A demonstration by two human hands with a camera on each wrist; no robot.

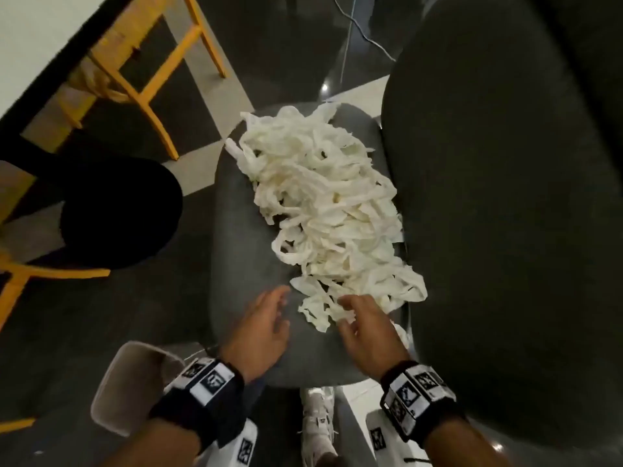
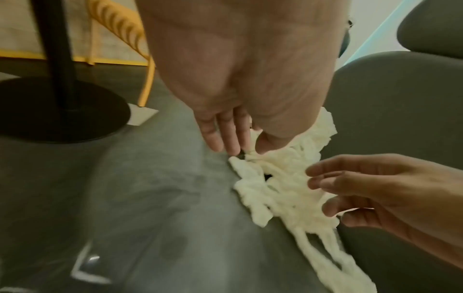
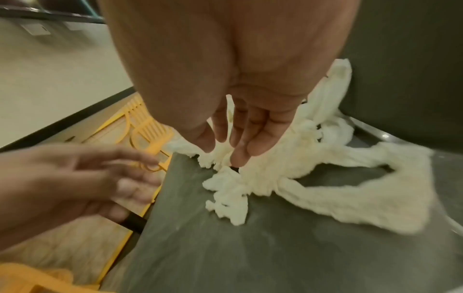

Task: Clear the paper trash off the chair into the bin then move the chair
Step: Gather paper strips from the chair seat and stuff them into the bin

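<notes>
A tangled pile of white paper strips (image 1: 330,203) covers the right half of the grey chair seat (image 1: 242,264), up against the dark backrest (image 1: 505,197). My left hand (image 1: 283,308) hovers over the bare seat just left of the pile's near end, fingers straight and holding nothing. In the left wrist view its fingertips (image 2: 220,144) nearly reach the paper (image 2: 283,188). My right hand (image 1: 347,315) is spread over the near end of the pile. Its fingertips (image 3: 240,156) touch the strips (image 3: 300,178) without gripping them. No bin is clearly in view.
A black round table base (image 1: 118,210) with its pole (image 2: 52,49) stands left of the chair. Yellow chairs (image 1: 148,72) stand at the far left under a white table (image 1: 33,32). A beige rounded object (image 1: 135,389) sits by my feet.
</notes>
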